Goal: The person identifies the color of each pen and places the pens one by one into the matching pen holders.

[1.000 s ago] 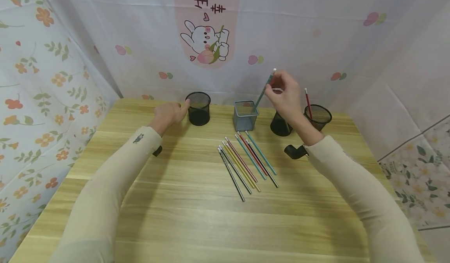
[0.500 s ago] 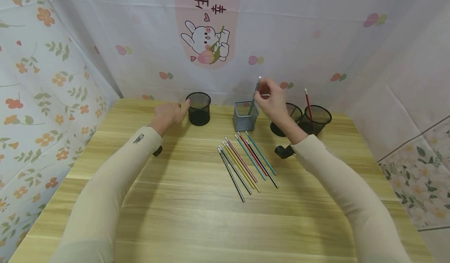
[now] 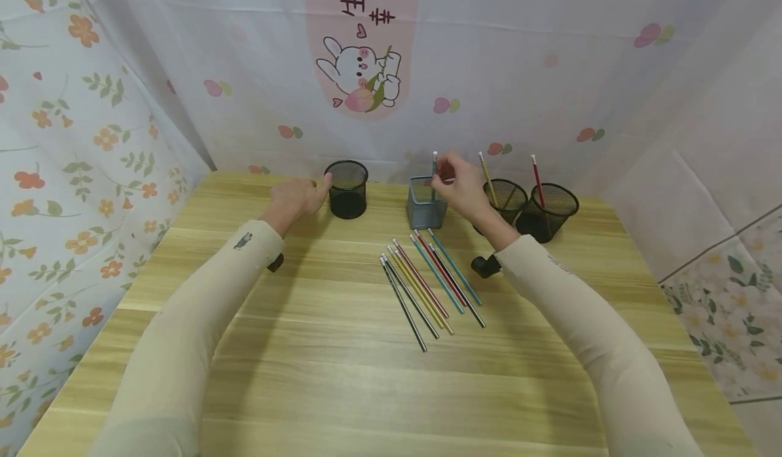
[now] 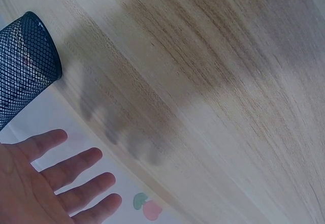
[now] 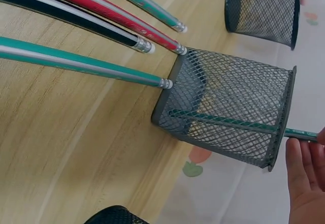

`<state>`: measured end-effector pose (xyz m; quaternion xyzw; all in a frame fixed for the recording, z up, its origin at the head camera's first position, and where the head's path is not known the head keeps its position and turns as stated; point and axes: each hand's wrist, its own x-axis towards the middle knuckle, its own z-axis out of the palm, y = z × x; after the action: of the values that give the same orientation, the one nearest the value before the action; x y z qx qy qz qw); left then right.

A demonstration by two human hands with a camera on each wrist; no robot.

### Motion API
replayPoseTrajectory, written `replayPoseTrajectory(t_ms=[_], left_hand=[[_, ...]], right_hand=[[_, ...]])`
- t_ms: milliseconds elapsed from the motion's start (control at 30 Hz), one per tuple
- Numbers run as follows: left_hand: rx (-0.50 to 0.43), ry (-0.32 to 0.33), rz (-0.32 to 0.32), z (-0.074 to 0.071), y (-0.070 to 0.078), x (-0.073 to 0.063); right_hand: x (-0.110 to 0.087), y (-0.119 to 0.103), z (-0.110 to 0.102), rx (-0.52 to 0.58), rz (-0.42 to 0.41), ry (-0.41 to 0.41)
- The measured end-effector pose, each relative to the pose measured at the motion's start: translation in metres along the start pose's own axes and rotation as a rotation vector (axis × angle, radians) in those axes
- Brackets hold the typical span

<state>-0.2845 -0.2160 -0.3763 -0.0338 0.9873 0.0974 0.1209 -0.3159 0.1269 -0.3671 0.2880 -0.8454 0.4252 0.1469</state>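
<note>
Wire-mesh holder (image 3: 427, 215) — matt metal, glossy pencils (image 5: 81, 63), smooth wood-grain table (image 3: 342, 389), creased cloth backdrop (image 3: 507, 70)

The left wrist view's edge crops the round black wire-mesh cup (image 4: 25, 64) beside my left fingers (image 4: 74, 166).

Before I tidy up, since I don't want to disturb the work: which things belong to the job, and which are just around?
Job, apparently: green pencil in right hand, gray cup, loose pencils, three black cups.
Just around: rabbit backdrop, flowered curtain.
</note>
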Motion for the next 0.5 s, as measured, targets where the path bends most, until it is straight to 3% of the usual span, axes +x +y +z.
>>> replayPoseTrajectory(t_ms=[500], left_hand=[[0.009,-0.007,0.001,0.0003,-0.0002,-0.0003]], right_hand=[[-0.0045,-0.0034,-0.0028,0.014,0.040,-0.047]])
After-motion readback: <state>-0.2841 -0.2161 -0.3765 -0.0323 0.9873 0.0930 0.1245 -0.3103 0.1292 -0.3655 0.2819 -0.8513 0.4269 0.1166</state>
